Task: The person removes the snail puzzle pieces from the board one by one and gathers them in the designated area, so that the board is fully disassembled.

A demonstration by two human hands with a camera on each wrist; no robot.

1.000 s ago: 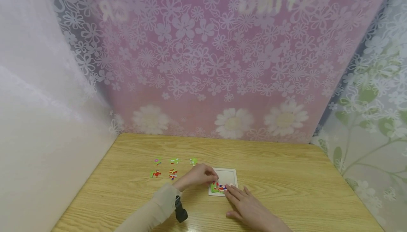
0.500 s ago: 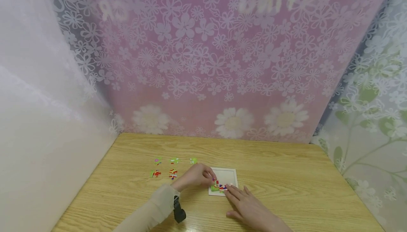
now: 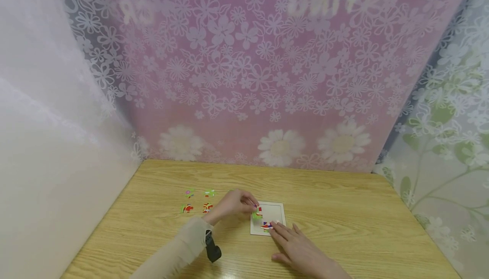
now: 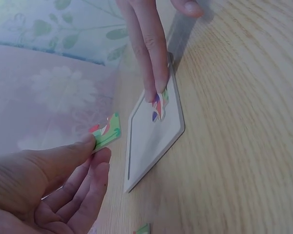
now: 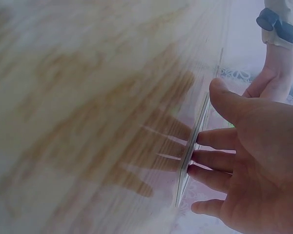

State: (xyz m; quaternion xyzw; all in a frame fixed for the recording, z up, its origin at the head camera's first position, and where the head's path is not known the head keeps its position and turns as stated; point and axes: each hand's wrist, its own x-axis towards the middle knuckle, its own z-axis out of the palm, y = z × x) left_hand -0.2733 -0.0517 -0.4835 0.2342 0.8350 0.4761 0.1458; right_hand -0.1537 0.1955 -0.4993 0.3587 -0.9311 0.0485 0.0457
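My left hand (image 3: 234, 203) pinches a green and red jigsaw piece (image 4: 107, 132) between thumb and fingers. In the left wrist view the piece is raised off the table, beside the white puzzle tray (image 3: 273, 212). Another jigsaw piece (image 4: 158, 108), blue, red and white, lies in the near part of the tray. The straight fingertips of my right hand (image 3: 299, 243) rest on that piece and cover part of it. In the right wrist view, the fingers of the right hand reach over the edge of the tray (image 5: 181, 180).
Several loose jigsaw pieces lie left of the tray, among them a green one with a pink spot (image 3: 189, 193) and a red and green one (image 3: 187, 208). The wooden table (image 3: 344, 211) ends at a flowered pink backdrop (image 3: 244, 100).
The left hand has lifted the green and red piece out of the tray's near left corner and moved away from me. It now hides a loose piece. The right hand has stayed in place.
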